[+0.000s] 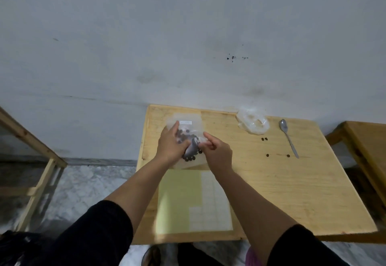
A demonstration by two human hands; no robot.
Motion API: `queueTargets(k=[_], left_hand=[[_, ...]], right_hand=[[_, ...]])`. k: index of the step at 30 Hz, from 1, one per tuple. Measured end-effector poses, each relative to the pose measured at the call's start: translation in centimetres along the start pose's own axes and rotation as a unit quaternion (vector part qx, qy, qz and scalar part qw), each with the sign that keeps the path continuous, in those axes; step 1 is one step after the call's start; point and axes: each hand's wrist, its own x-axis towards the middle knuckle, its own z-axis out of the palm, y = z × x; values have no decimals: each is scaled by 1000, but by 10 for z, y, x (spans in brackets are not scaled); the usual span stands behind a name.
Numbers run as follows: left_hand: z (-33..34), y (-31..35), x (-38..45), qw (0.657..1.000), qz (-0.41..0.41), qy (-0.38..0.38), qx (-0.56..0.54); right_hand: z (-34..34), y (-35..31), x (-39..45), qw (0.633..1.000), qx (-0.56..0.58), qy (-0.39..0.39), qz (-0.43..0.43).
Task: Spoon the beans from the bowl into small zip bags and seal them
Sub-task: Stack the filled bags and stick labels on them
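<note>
A small clear zip bag (189, 132) holding several dark beans is lifted over the far left part of the wooden table (271, 182). My left hand (170, 145) grips its left side, fingers curled round the plastic. My right hand (215, 151) pinches the bag's right edge between thumb and fingers. More clear bags lie flat on the table under it, one of them (189, 160) also holding beans. A metal spoon (289, 137) lies at the far right. A few loose beans (264, 139) lie scattered near the spoon. No bowl is in view.
A crumpled clear plastic bag (253, 123) sits at the table's back edge left of the spoon. A pale green sheet with white sticker labels (194, 201) lies near me. Wooden frames stand at the left (31, 151) and right (363, 144).
</note>
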Motion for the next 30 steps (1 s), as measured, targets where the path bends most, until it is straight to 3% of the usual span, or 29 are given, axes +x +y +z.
queueTargets(k=[8,16,24,30], left_hand=[[20,-6,58,990,-34,-26,135],[36,-23,77,985,-62,-75,146],[31,-20,77,969,-22,-107,223],[19,-12,62,965,52,-58,250]], right_hand=[[17,19,61,999,-25,-19,13],[29,34,80,990,-134,-26,-25],[35,35,75,967,-241,-63,-63],[21,24,63,934,-336,-83,-91]])
